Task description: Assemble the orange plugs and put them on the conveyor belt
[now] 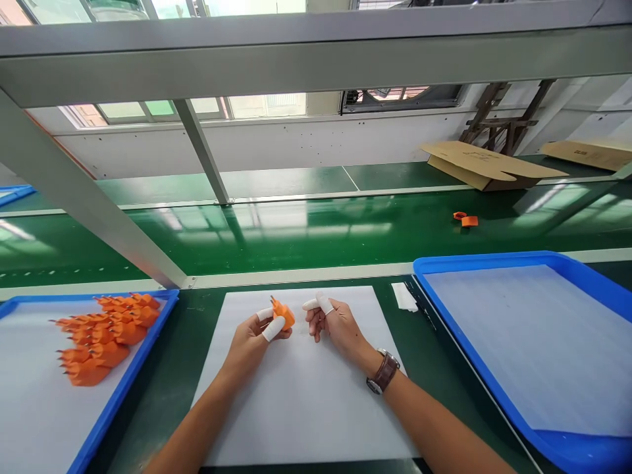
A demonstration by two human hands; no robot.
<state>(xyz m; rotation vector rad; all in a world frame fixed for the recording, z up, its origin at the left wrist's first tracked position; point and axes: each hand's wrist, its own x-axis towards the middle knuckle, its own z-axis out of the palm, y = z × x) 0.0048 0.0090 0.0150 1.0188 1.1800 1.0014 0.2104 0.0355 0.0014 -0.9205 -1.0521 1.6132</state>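
My left hand (261,332) grips a small orange plastic part (283,315) between thumb and fingers, above a white sheet (296,408). A thin dark-tipped prong sticks up from the part. Just to its right, apart from it, is my right hand (336,322), with its fingers curled and thumb and forefinger close together. What that pinch holds, if anything, is too small to make out. White finger covers wrap the thumb and forefinger of both hands. On the left, a blue-rimmed tray (131,388) carries several similar orange parts (106,332) in rows, prongs pointing left.
A blue tray (494,395) lined with white stands at the right, beside a small white paper scrap (405,297). Across the green bench (320,230) lie two orange pieces (469,221) and a cardboard box (488,164). A metal frame beam (296,62) crosses overhead.
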